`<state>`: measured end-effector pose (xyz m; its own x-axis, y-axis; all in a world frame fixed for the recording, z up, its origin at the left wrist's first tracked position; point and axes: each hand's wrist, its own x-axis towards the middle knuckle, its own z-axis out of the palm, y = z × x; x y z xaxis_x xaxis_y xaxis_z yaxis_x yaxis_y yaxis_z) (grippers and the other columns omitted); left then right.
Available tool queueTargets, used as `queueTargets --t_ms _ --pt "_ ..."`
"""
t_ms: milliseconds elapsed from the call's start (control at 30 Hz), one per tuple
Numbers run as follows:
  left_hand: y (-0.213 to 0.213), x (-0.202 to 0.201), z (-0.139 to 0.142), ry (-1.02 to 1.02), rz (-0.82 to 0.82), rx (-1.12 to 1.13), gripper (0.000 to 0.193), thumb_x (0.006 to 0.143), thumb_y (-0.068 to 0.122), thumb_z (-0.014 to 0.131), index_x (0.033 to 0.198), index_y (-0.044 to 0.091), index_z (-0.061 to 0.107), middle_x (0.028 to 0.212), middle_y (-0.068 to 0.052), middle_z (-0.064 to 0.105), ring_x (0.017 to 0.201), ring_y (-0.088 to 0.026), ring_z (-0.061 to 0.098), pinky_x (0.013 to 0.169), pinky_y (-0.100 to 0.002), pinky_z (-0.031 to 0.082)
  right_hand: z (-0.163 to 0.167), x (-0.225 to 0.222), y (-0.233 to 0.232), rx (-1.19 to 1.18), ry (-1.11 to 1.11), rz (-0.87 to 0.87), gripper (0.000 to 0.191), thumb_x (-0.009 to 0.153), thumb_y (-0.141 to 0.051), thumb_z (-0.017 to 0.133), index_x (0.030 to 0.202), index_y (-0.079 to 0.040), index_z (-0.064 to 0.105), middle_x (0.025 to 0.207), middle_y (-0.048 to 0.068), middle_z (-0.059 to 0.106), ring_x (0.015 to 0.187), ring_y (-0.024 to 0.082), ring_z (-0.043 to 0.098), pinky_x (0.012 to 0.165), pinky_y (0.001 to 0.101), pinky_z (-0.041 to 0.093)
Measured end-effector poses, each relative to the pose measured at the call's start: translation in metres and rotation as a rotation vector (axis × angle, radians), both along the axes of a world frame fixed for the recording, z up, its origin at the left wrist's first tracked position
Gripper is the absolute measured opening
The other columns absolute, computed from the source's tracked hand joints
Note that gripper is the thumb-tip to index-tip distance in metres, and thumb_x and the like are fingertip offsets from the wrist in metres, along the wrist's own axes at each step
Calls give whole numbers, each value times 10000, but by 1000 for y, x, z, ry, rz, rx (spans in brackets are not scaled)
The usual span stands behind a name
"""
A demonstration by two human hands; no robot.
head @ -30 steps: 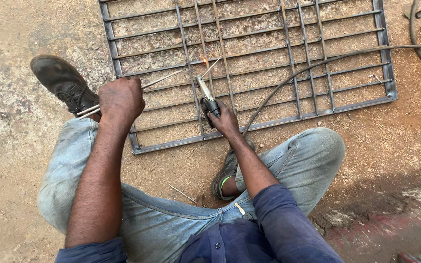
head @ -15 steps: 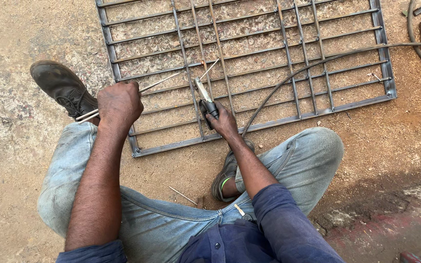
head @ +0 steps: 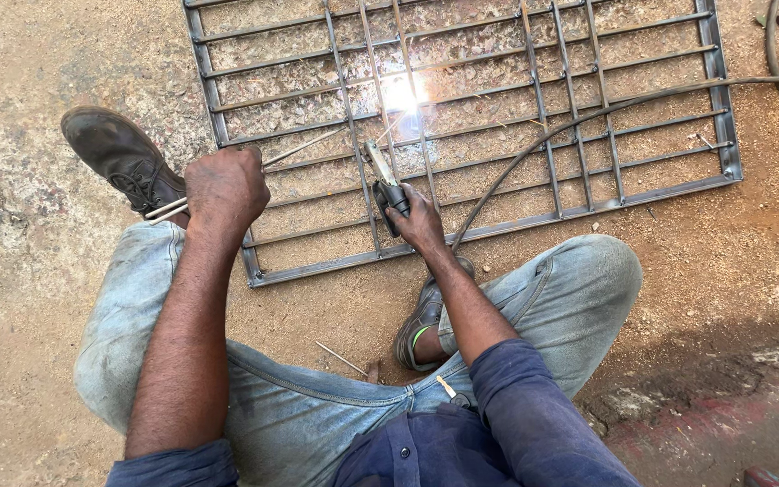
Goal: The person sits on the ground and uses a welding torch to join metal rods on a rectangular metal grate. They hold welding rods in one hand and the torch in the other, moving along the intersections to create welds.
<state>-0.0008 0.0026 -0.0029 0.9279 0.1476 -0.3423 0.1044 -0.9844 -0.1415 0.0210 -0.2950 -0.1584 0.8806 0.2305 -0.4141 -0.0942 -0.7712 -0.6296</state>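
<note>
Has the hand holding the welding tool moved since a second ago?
No. The right hand grips the electrode holder over the same bars of the metal grille; only a bright arc has appeared at the rod's tip.

A grey metal grille (head: 462,117) of crossed bars is laid on tan, speckled dirt (head: 11,271). A white-yellow spark (head: 401,93) is seen on it. Faded light-blue jeans (head: 570,289), a dark navy shirt (head: 462,442) and a dusty black shoe (head: 119,158) are worn.

Right hand (head: 421,224) holds electrode holder (head: 384,185) – arc flaring on metal grille (head: 719,99) – left hand (head: 225,185) grips rods (head: 304,145)
</note>
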Motion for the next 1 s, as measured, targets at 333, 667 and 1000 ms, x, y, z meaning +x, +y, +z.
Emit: queueTargets --t_ms 333,667,1000 --pt "0 -1 0 -29 0 -18 131 978 171 648 1027 108 752 802 -103 733 677 -182 710 599 -402 586 0 0 -1 7 16 -4 694 912 -354 763 1493 -94 487 1072 157 721 911 257 736 837 454 617" --pt "-2 0 5 43 18 -12 196 1007 233 657 1119 97 743 823 -112 737 679 -168 706 602 -387 598 1 -1 -1 38 47 -7 672 915 -346 755 1483 -99 495 1028 150 728 882 243 744 821 442 630" --pt "-2 0 6 31 17 -8 183 1010 250 677 1100 112 756 831 -99 741 685 -164 707 596 -383 591 0 0 -1 29 70 -38 669 912 -314 758 1491 -108 494 1050 149 716 868 243 737 782 433 633"
